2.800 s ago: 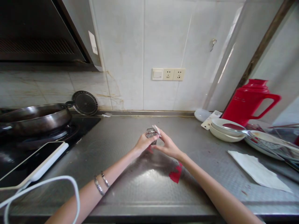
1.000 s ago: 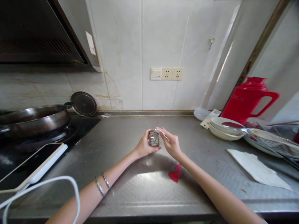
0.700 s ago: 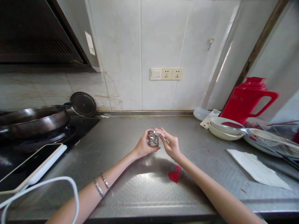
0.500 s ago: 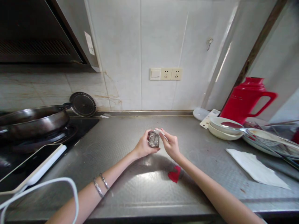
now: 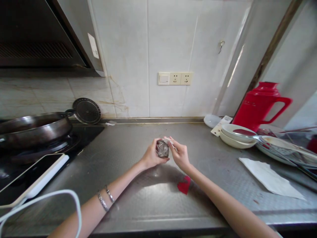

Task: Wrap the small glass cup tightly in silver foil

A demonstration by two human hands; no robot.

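Observation:
Over the middle of the steel counter (image 5: 138, 198), my left hand (image 5: 151, 156) is wrapped round a small clear glass jar (image 5: 162, 149), tilted so one end faces me. My right hand (image 5: 180, 154) pinches a piece of white tissue (image 5: 167, 141) against the jar's upper right edge. Its fingertips are close to the fingers of my left hand. What lies inside the jar, if anything, is too small to tell. Below my hands a red heart-shaped piece (image 5: 184, 185) lies on the counter.
To the left are a pan (image 5: 37, 129) on the stove and a phone (image 5: 29, 180) with a white cable (image 5: 56, 191). At the right stand a red thermos (image 5: 257, 105), stacked bowls (image 5: 235, 140), plates (image 5: 277, 155) and a white napkin (image 5: 271, 178).
My right hand and the tissue have shifted slightly at the jar's rim, and less of the tissue shows. My left hand still holds the jar. The whole view has moved slightly.

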